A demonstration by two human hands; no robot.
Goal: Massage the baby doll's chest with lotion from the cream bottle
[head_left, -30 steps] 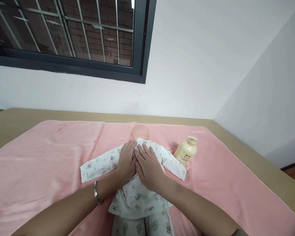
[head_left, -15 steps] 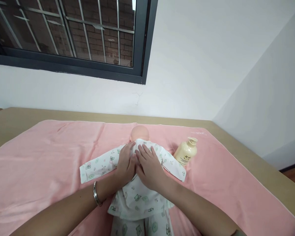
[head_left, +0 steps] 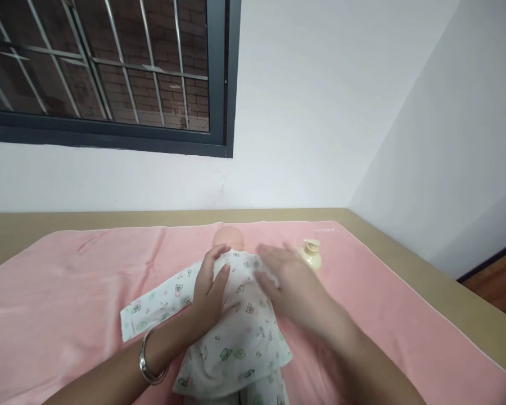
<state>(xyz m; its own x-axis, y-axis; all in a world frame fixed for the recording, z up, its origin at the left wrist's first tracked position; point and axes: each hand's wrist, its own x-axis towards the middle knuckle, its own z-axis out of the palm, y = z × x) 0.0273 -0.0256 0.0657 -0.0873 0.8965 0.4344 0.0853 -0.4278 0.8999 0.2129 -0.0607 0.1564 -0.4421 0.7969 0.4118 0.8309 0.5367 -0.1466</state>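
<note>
A baby doll (head_left: 228,238) lies on a pink towel, its bare head at the far end. It wears a white printed top (head_left: 240,315) and matching trousers (head_left: 265,389). My left hand (head_left: 211,287), with a silver bangle on the wrist, rests at the top's left shoulder side, thumb and fingers apart. My right hand (head_left: 293,281) is smeared by motion over the right shoulder and hides the right sleeve; its fingers look stretched out, and I see nothing held. Just beyond it stands a cream pump bottle (head_left: 311,254), its lower part hidden by that hand.
The pink towel (head_left: 88,281) covers most of the wooden table (head_left: 438,287). A white wall (head_left: 295,112) rises behind the table's far edge, with a dark-framed barred window (head_left: 152,140) at upper left. Another wall (head_left: 459,169) stands on the right.
My hands have parted from the middle of the top, the right one moving right towards the pump bottle. The left has shifted slightly left. The camera view has tilted up and turned right.
</note>
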